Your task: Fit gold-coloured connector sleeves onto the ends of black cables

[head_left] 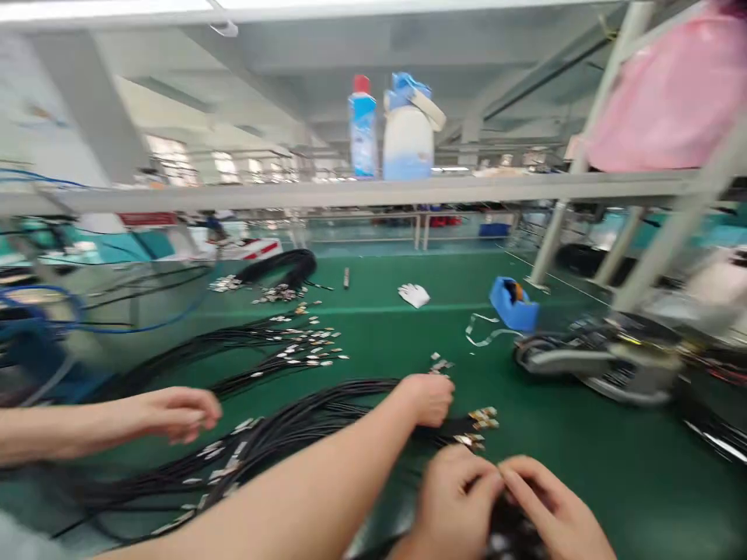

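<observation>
My left hand and my right hand are close together at the bottom right, their fingertips pinched and meeting. What they pinch is too small and blurred to make out. Below and between them is a dark, shiny mass, partly hidden by my fingers. Just beyond, a bundle of black cables with metal connector ends lies on the green table. Another person's fist rests over this bundle, its forearm crossing from the lower left. The same person's other hand hovers at left, fingers loosely bent.
More black cable bundles lie at left, with a coiled one behind. A white glove, a blue tape dispenser and a blurred grey device are farther off. A shelf holds a spray can and a water bottle.
</observation>
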A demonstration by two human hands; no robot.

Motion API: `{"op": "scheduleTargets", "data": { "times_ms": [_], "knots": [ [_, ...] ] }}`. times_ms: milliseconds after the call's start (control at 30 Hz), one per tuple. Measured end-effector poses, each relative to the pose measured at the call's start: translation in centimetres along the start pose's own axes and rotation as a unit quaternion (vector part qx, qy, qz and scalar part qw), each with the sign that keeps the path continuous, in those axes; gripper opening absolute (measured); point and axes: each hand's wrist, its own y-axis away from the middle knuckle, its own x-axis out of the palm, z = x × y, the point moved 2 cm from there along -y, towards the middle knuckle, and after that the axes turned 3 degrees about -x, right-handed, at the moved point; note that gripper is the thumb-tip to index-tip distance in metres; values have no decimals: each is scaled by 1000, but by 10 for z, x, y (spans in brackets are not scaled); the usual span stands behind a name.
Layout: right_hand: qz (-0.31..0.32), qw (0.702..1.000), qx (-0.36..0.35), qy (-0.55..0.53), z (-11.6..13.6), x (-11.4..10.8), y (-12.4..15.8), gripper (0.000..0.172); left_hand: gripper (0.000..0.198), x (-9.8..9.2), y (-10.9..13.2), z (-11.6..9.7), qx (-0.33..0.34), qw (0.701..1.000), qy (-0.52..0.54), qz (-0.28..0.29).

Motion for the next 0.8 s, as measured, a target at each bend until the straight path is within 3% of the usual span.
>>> {"op": "scheduleTargets", "data": {
  "times_ms": [67,200,333,433,667,800],
  "knots": [
    [10,998,29,-52,-1,-3,8,33,29,3,-6,6,-1,1000,-15,14],
    [36,998,9,-48,3,-10,2,24,27,4,-10,8,44,997,-56,42],
    [22,999,-18,-43,1,-16,-6,19,27,1,-11,13,79,991,-100,44],
    [7,999,-21,-35,-2,-18,-14,17,26,-5,-17,20,98,984,-147,11],
    [4,997,-31,65,-17,-15,-39,16,24,-22,-32,29,110,960,-222,-132],
    [4,995,-16,95,-26,-15,-39,19,26,-27,-35,37,79,952,-271,-119]
  ]
}}
